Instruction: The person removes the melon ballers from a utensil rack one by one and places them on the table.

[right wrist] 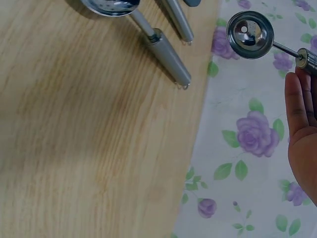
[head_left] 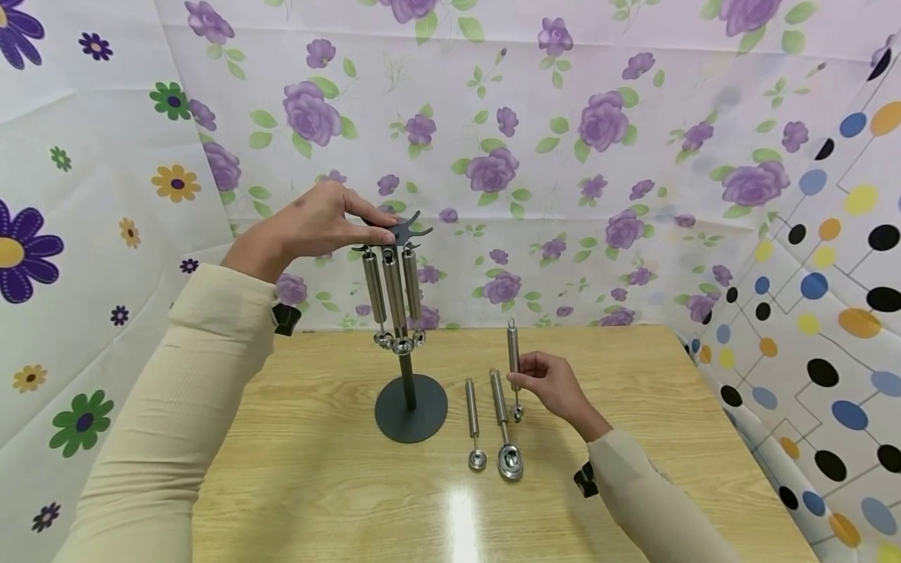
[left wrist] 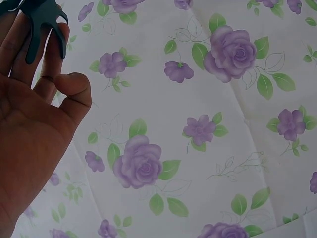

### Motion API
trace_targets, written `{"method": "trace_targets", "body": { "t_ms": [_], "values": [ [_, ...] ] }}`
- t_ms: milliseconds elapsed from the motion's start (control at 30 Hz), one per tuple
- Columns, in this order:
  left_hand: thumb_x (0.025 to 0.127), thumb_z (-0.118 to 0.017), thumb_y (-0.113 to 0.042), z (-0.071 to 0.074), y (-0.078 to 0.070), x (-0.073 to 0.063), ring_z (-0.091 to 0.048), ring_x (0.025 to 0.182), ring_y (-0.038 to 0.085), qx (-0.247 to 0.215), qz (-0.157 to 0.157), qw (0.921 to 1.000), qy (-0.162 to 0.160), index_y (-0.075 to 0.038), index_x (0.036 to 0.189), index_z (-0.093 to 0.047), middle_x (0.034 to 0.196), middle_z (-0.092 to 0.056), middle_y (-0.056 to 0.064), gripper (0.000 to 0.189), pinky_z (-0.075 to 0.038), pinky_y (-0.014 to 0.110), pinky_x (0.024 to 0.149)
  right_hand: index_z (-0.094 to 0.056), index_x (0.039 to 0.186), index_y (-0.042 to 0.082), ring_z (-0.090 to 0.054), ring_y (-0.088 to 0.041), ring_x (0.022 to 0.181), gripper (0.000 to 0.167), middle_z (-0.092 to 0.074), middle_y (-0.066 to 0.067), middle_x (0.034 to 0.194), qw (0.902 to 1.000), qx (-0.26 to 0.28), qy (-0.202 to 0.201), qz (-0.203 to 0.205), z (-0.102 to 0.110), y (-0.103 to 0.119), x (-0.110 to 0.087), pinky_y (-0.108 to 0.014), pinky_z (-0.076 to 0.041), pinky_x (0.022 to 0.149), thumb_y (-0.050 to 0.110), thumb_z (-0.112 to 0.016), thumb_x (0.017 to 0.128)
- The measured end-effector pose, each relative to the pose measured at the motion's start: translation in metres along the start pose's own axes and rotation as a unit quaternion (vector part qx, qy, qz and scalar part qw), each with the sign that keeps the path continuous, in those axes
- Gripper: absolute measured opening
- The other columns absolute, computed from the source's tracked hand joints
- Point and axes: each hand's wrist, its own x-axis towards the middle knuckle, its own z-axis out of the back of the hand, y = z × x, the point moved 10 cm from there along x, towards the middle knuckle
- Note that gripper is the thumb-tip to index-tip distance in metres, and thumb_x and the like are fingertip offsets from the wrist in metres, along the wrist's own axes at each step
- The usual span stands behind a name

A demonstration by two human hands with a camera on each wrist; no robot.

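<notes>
The scoop [head_left: 513, 348] you're pinching in your right hand [head_left: 552, 385] is upright, just right of two loose scoops [head_left: 499, 397] on the wood-look table [head_left: 317, 469]. Your left hand [head_left: 317, 225] grips the stand [head_left: 407, 379] up top. Roughly halfway, I'd guess: at least three hung scoops [head_left: 394, 291], three off. Flowery sheet [head_left: 436, 168] far side, dotty sheet [head_left: 831, 336] right.

Lower centre, two silver long-handled metal scoops [head_left: 500, 400] are lying right of a dark round-based stand [head_left: 407, 387].
</notes>
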Motion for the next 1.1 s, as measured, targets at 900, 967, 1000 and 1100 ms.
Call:
{"method": "trace_targets", "body": {
  "t_ms": [900, 967, 1000, 1100],
  "values": [
    [0.095, -0.072, -0.024, 0.000, 0.002, 0.001, -0.056, 0.126, 0.023, 0.010, -0.005, 0.9999, -0.004, -0.014, 0.122, -0.074, 0.132, -0.065, 0.007, 0.029, -0.040, 0.040, 0.076, -0.071, 0.104, -0.002, -0.063, -0.017, 0.080, 0.029, -0.070, -0.007, 0.091, 0.9976, -0.022, -0.033, -0.057, 0.000, -0.065, -0.017, -0.027, -0.052, 0.069, 0.018, -0.081, 0.087],
    [0.095, -0.072, -0.024, -0.001, 0.002, 0.001, -0.054, 0.128, 0.024, 0.009, -0.005, 0.9999, -0.003, -0.014, 0.123, -0.074, 0.133, -0.064, 0.007, 0.029, -0.040, 0.040, 0.077, -0.071, 0.103, -0.002, -0.063, -0.017, 0.080, 0.027, -0.070, -0.006, 0.090, 0.9971, -0.027, -0.037, -0.060, 0.000, -0.068, -0.018, -0.026, -0.052, 0.069, 0.017, -0.081, 0.086],
    [0.095, -0.072, -0.024, -0.001, 0.002, 0.001, -0.054, 0.128, 0.023, 0.008, -0.004, 0.9999, -0.003, -0.014, 0.123, -0.074, 0.133, -0.064, 0.007, 0.030, -0.040, 0.040, 0.077, -0.072, 0.102, -0.001, -0.063, -0.017, 0.079, 0.026, -0.070, -0.005, 0.089, 0.9969, -0.030, -0.038, -0.062, 0.000, -0.069, -0.018, -0.026, -0.052, 0.069, 0.016, -0.081, 0.086],
    [0.095, -0.072, -0.024, 0.000, 0.003, 0.001, -0.056, 0.123, 0.020, 0.006, -0.003, 1.0000, -0.005, -0.014, 0.123, -0.074, 0.133, -0.064, 0.006, 0.029, -0.040, 0.039, 0.074, -0.072, 0.101, -0.002, -0.063, -0.016, 0.079, 0.025, -0.070, -0.005, 0.087, 0.9960, -0.036, -0.044, -0.069, -0.001, -0.074, -0.019, -0.026, -0.052, 0.069, 0.015, -0.082, 0.086]
  ]
}}
